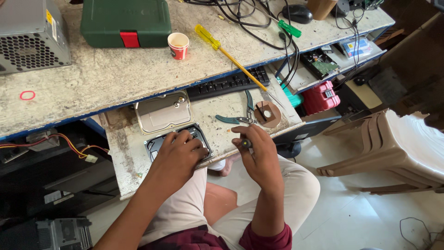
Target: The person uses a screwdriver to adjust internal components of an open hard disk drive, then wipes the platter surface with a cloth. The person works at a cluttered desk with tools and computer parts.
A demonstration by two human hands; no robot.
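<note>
The open hard drive (pixel 178 142) lies at the centre-left of the frame on a pull-out shelf (pixel 125 162), its near side close to the shelf's front edge and its long axis running from lower left to upper right. The left hand (pixel 178 155) lies flat over it, fingers spread and pressing on top, covering most of the inside. Just above it, touching or nearly so, rests the removed metal cover (pixel 164 111), tucked under the blue edge of the upper bench (pixel 92 78). The right hand (pixel 256 150) hovers past the shelf's front edge at centre frame, fingers curled together, pinching a small screwdriver (pixel 245 143) with a yellow-green band; its tip cannot be seen. Right of the drive there is a bare strip of shelf, then teal-handled pliers (pixel 238 115) and a brown tape roll (pixel 267 114) near the right edge. A long yellow-handled screwdriver (pixel 229 55) slants from the bench down over the black keyboard (pixel 229 83).
</note>
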